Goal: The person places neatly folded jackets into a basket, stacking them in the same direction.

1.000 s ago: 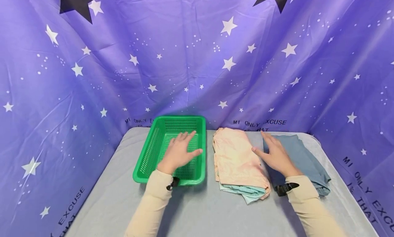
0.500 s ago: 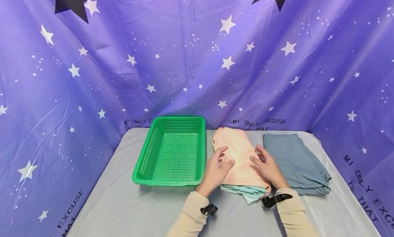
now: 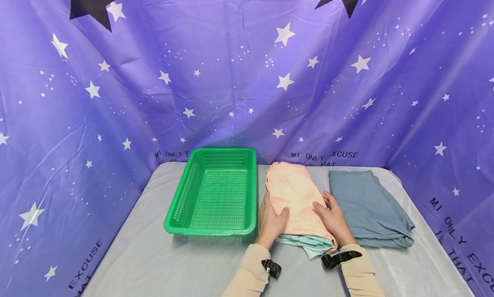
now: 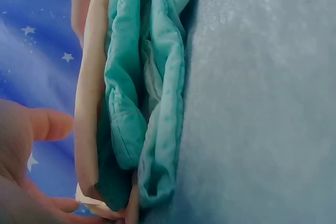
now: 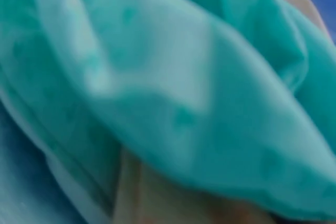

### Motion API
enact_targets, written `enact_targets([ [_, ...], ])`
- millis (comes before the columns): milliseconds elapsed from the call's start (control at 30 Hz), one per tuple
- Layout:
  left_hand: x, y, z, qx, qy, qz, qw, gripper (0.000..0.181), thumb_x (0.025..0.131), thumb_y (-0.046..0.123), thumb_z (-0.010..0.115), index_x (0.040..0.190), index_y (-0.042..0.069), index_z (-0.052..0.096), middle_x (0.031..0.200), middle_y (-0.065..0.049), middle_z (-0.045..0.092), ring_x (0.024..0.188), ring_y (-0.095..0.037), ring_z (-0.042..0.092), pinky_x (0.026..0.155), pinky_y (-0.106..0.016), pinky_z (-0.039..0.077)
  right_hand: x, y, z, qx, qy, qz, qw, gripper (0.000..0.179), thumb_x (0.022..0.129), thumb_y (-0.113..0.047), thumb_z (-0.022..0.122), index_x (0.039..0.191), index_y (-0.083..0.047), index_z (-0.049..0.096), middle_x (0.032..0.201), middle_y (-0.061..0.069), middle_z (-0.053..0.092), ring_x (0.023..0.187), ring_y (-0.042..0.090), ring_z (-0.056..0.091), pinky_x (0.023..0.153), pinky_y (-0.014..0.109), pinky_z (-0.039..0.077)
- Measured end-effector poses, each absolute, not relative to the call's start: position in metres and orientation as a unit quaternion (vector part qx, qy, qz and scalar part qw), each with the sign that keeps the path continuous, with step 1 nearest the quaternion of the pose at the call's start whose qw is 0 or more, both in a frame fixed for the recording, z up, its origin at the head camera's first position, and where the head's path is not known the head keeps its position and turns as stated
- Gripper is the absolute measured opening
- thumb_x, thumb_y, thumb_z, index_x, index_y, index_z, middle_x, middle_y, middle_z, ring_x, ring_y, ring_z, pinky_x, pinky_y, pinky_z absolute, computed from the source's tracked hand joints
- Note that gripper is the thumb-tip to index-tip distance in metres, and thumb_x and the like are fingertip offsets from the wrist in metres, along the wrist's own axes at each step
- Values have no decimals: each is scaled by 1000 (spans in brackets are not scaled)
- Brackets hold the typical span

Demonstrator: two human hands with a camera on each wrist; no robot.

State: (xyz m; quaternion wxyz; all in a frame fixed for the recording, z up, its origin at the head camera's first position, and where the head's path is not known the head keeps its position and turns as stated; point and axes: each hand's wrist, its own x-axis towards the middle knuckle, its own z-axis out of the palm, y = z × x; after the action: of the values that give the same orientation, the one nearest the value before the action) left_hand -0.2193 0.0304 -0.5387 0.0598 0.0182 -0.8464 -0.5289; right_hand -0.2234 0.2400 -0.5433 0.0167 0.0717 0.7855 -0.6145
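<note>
A folded peach cloth [image 3: 295, 187] with mint green layers [image 3: 314, 242] showing at its near end lies right of the basket. My left hand [image 3: 272, 220] holds its left side, thumb over the top and fingers along the edge. In the left wrist view the fingers [image 4: 65, 204] reach round the fold's lower edge, while the thumb [image 4: 52, 124] is right at the peach face. On the opposite side my right hand [image 3: 333, 217] grips the edge with its thumb on top. Mint fabric [image 5: 184, 87] fills the right wrist view, hiding most of that hand.
To the left stands a green perforated basket [image 3: 252, 194] with nothing in it. A folded blue-grey cloth [image 3: 366, 207] lies to the right. The grey-covered table [image 3: 154, 262] is bordered by a purple star-patterned curtain [image 3: 231, 74].
My left hand has come from over the basket to the peach cloth's left side. My right hand has moved left and nearer, from over the blue-grey cloth's edge onto the peach cloth's right side.
</note>
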Motion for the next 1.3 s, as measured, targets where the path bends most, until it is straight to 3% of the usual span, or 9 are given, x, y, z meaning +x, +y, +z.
enact_targets([
  [133, -222, 33, -539, 46, -836, -544, 54, 84, 92, 28, 72, 160, 6, 28, 142, -28, 58, 129, -44, 58, 105, -57, 49, -223, 237, -546, 91, 773, -627, 28, 80, 105, -26, 58, 164, -4, 8, 161, 26, 35, 141, 36, 45, 90, 9, 49],
  [267, -224, 37, -539, 65, -835, -544, 55, 83, 89, 27, 74, 158, 7, 33, 133, -28, 64, 120, -44, 64, 99, -56, 53, -224, 236, -550, 106, 777, -620, 38, 83, 105, -31, 59, 164, -3, 8, 165, 22, 30, 142, 32, 42, 83, 3, 40],
  [367, -226, 40, -541, 71, -826, -557, 49, 81, 89, 27, 72, 157, 6, 35, 135, -27, 64, 122, -43, 64, 100, -54, 53, -225, 235, -553, 115, 777, -618, 31, 80, 105, -29, 58, 163, -1, 10, 164, 25, 30, 142, 36, 43, 89, 8, 43],
  [433, -227, 41, -542, 74, -816, -572, 41, 79, 89, 27, 71, 156, 6, 36, 138, -25, 62, 124, -40, 63, 102, -53, 53, -226, 235, -554, 119, 782, -611, 26, 78, 106, -30, 57, 163, 0, 13, 163, 27, 31, 142, 38, 43, 100, 21, 47],
  [567, -232, 40, -549, 87, -788, -610, 24, 76, 87, 27, 73, 152, 4, 40, 142, -22, 60, 128, -35, 60, 106, -50, 50, -225, 235, -555, 113, 804, -583, 27, 76, 105, -35, 57, 161, 0, 20, 162, 28, 31, 146, 43, 38, 118, 51, 36],
  [667, -236, 38, -554, 92, -762, -641, -2, 74, 88, 29, 75, 148, 2, 43, 140, -21, 60, 127, -31, 60, 107, -48, 50, -224, 235, -556, 110, 819, -563, 24, 75, 104, -38, 59, 160, -1, 26, 162, 28, 32, 147, 46, 35, 120, 59, 30],
  [767, -240, 35, -556, 82, -739, -667, -41, 73, 89, 33, 77, 146, 0, 46, 132, -17, 63, 118, -26, 63, 102, -44, 53, -224, 236, -558, 107, 826, -552, 20, 76, 104, -39, 60, 159, 1, 27, 161, 29, 33, 147, 47, 35, 120, 61, 31],
  [967, -245, 26, -559, 46, -689, -716, -102, 58, 88, 31, 80, 132, 0, 58, 106, -9, 70, 85, -14, 71, 76, -30, 61, -223, 238, -560, 85, 836, -542, 10, 73, 103, -35, 61, 157, 3, 30, 157, 30, 40, 141, 47, 43, 114, 60, 38],
  [1300, -246, 14, -567, 15, -648, -747, -148, 37, 87, 16, 80, 117, -1, 67, 92, -9, 76, 75, -16, 76, 72, -31, 63, -221, 238, -562, 70, 847, -527, 27, 64, 104, -30, 62, 153, 4, 40, 149, 26, 53, 131, 36, 55, 106, 42, 48],
])
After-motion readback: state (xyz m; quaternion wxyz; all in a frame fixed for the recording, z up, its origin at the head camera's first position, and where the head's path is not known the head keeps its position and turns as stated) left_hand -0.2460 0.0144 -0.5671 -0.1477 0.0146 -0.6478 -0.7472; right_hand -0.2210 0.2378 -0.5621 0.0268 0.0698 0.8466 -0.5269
